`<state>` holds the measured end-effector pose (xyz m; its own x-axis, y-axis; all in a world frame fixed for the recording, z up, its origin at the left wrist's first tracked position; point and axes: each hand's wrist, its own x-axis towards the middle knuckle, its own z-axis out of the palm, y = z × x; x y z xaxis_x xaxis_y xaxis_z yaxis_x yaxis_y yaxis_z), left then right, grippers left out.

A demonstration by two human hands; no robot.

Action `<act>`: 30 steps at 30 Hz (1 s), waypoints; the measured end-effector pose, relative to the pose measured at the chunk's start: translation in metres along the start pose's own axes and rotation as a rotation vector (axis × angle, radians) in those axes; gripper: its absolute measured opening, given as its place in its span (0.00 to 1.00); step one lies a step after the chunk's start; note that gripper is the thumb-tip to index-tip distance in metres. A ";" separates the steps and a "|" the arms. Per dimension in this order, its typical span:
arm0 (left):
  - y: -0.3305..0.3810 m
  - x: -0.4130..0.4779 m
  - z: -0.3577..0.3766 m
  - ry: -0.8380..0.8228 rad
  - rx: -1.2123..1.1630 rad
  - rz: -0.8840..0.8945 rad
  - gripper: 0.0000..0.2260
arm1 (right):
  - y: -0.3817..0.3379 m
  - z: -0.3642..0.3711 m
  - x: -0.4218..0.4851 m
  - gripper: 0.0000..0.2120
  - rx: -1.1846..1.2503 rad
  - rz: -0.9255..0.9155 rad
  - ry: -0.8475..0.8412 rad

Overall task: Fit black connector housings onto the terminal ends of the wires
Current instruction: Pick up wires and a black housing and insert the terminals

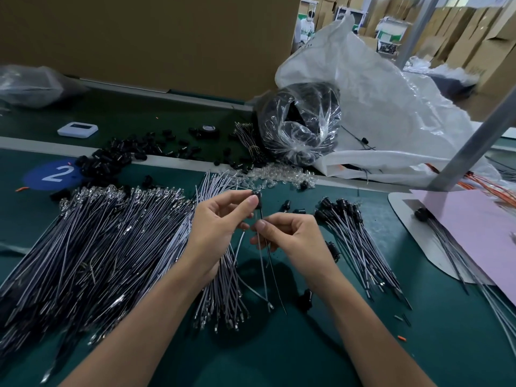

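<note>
A green work mat [321, 353] is seen from above, with two bare forearms reaching in from the near edge. A small black connector housing [256, 195], short and blocky with a dull plastic finish, is pinched between the thumb and forefinger of the left hand [220, 222] and held above the middle of the mat. Just below it, two thin wires [262, 261] are pinched by the curled thumb and fingers of the right hand [290, 236]. Their upper ends run up towards the housing. Their lower ends, one tipped with a small metal terminal, hang towards the near side. Whether the upper ends are seated inside the housing cannot be told.

To the left, a large heap of grey-purple wires [97, 247] with silvery terminal ends is spread across the mat. A smaller bundle [223, 291] lies under the hands. To the right, a fan of capped wires [354, 236], each fitted with a black housing, is laid out. Further away, loose black housings [111, 160] are scattered beside a blue disc marked 2 [55, 174]. Clear plastic pieces [276, 174] lie near a clear bag of black parts [301, 124] and a large white sack [391, 101]. A pink sheet [474, 236] lies at the right edge.
</note>
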<state>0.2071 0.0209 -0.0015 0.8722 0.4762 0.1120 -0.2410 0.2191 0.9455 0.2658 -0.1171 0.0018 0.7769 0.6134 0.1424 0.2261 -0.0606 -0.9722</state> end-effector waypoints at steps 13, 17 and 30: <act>0.000 -0.004 0.006 -0.100 0.008 0.037 0.13 | 0.002 0.003 0.002 0.10 -0.047 -0.140 0.111; 0.001 -0.003 0.005 -0.088 -0.033 0.045 0.14 | 0.003 0.003 0.003 0.10 -0.065 -0.150 0.121; 0.008 -0.003 0.002 -0.038 -0.110 0.084 0.10 | 0.004 0.004 0.003 0.09 -0.141 -0.208 0.154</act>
<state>0.2032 0.0193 0.0068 0.8623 0.4641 0.2025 -0.3568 0.2732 0.8933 0.2667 -0.1123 -0.0028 0.7830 0.4979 0.3728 0.4608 -0.0618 -0.8854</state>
